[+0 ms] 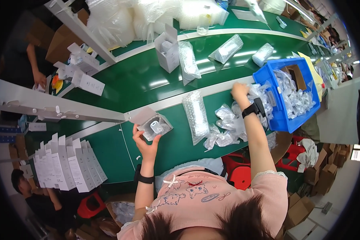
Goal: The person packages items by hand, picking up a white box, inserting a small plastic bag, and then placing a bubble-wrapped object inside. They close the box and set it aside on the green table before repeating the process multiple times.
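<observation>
I log the green desk (140,80) with a blue bin (286,122) at its right edge. Left hand (145,145) holds an open grey carton (151,123) upright, fingers (137,130) clamped on its lower side. Right hand (240,91) rests atop the clear-bag pile (230,120) beside the bin; whether those fingers are curled or spread, I cannot tell.

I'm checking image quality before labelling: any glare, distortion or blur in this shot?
Head view: white overhead-light glare streaks the green conveyor belt; fisheye bends the white rail and belt edges, with a black rim around the picture; the right hand at the blue bin looks slightly soft.
</observation>
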A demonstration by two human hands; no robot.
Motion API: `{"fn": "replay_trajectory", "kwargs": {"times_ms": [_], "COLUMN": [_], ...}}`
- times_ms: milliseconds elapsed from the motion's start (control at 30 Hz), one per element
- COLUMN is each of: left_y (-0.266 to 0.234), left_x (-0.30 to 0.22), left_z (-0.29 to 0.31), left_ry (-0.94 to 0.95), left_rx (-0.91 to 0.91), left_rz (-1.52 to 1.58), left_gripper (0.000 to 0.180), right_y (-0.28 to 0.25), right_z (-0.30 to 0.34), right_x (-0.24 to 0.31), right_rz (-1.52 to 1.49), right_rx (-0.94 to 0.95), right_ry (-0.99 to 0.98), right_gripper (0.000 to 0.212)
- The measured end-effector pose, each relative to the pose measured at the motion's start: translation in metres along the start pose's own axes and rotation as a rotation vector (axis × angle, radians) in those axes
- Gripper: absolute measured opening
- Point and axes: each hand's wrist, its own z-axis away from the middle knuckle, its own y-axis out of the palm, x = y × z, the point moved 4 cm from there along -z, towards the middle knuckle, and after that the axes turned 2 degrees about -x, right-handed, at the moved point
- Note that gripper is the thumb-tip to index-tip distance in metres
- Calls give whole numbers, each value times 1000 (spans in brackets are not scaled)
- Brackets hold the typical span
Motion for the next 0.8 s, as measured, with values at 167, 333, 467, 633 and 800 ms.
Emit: {"fn": "replay_trajectory", "kwargs": {"times_ms": [167,333,467,633,800], "left_y": [-8,-14,-20,-14,-19], "left_x": [-38,-37,-36,-33,-25], "left_z": [-20,-32,-44,-50,-50], "left_ry": [-67,-143,-352,-326,-383], "left_rx": [104,21,-2,72,18], "left_rz": [-282,-284,-266,-185,-103], "left_gripper": [34,14,13,13,14], "right_y": [3,-108,-205,-215,-200], "right_z": [-11,34,111,163,178], "right_x": [-12,21,92,174,203], "right_rz": [35,-725,-1764,-1372,-898], "right_rx": [37,-466,-42,-17,-286], "right_ry": [-152,-384,-488,-1241,-1553], "right_gripper": [24,27,35,27,26]}}
